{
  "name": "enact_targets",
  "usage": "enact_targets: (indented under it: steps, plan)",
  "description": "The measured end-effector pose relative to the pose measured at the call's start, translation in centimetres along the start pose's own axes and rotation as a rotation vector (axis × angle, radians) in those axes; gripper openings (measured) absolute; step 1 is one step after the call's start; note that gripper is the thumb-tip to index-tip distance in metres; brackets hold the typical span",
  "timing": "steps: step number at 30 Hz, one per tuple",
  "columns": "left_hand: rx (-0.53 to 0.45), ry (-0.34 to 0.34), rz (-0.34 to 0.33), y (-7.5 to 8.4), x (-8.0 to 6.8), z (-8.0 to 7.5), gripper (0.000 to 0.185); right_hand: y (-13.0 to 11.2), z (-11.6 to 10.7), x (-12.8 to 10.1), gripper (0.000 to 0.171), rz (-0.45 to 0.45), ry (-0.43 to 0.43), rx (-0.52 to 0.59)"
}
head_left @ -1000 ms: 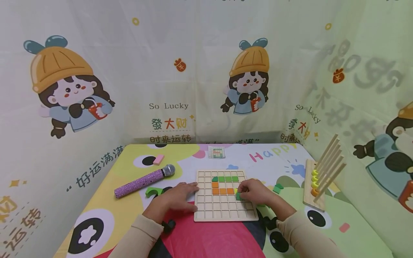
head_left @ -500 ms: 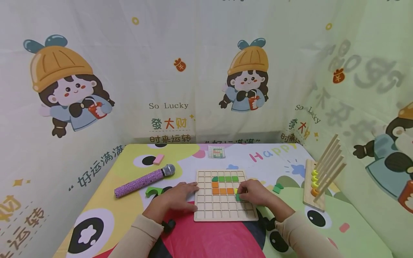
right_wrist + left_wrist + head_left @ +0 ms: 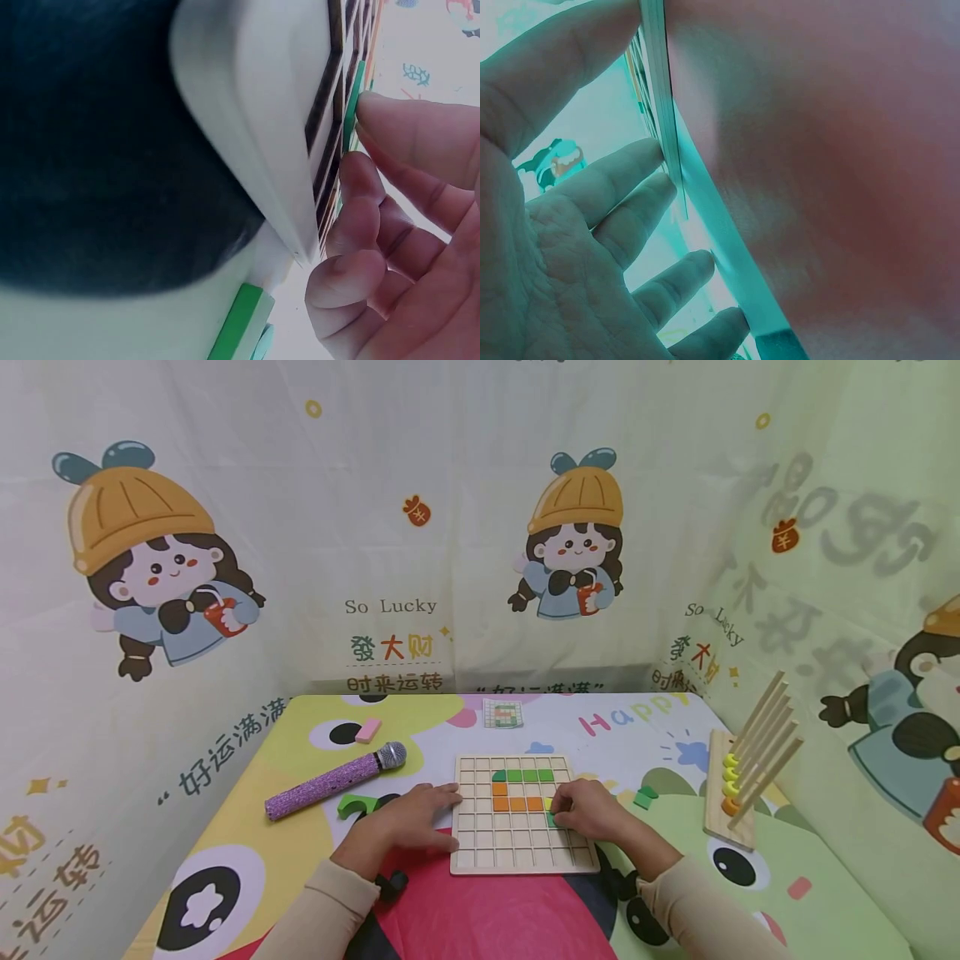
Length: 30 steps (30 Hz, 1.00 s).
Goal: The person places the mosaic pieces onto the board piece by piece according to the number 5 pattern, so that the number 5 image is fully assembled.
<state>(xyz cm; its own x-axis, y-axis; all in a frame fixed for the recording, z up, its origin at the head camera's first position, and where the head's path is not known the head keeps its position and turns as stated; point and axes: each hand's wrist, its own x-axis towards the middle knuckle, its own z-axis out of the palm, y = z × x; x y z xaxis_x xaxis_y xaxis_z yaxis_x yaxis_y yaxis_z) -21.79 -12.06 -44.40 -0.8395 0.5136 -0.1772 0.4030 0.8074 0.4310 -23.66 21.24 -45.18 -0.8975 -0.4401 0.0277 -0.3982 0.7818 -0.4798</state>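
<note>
A pale wooden grid board (image 3: 510, 842) lies mid-table in the head view. On it, dark green and light green tiles (image 3: 531, 776) form a row, with orange tiles (image 3: 517, 805) below in an L and a sliver of yellow tile (image 3: 548, 803) at their right end. My left hand (image 3: 415, 817) spreads its fingers (image 3: 634, 217) against the board's left edge. Curled over the board's right side, my right hand (image 3: 592, 810) holds a green tile (image 3: 352, 109) between thumb and fingertips, low on the grid. The hand partly hides that tile in the head view.
Left of the board lie a purple glitter microphone (image 3: 330, 785), a green arch block (image 3: 357, 806) and a pink block (image 3: 368, 731). A pattern card (image 3: 502, 714) is behind it. Green blocks (image 3: 646, 797) and a peg stand (image 3: 720, 768) with rings are at right.
My right hand's fingers shift slightly at the green tile, which now looks lower and flatter on the grid. The left hand and the board stay where they were.
</note>
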Motion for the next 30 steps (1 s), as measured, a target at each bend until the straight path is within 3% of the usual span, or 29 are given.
enact_targets:
  steps: [5, 10, 16, 25, 30]
  plan:
    - [-0.003, 0.001, -0.001, 0.0, 0.0, 0.0, 0.075, 0.1, -0.1, -0.1, 0.007, 0.023, -0.01, 0.055]
    - [-0.01, 0.001, -0.007, 0.1, -0.1, -0.1, 0.075, 0.9, -0.5, -0.4, 0.003, 0.12, -0.015, 0.146]
    - [-0.009, 0.002, -0.005, 0.1, -0.1, -0.1, 0.075, 2.5, -1.6, -0.9, 0.007, 0.144, 0.026, 0.172]
    - [-0.008, 0.005, -0.014, -0.1, 0.0, 0.0, 0.076, 6.0, -3.1, -1.7, 0.014, 0.235, 0.06, 0.144]
    - [-0.021, 0.002, -0.026, -0.1, 0.0, 0.0, 0.076, 7.4, -3.5, -2.3, 0.015, 0.224, 0.076, 0.085]
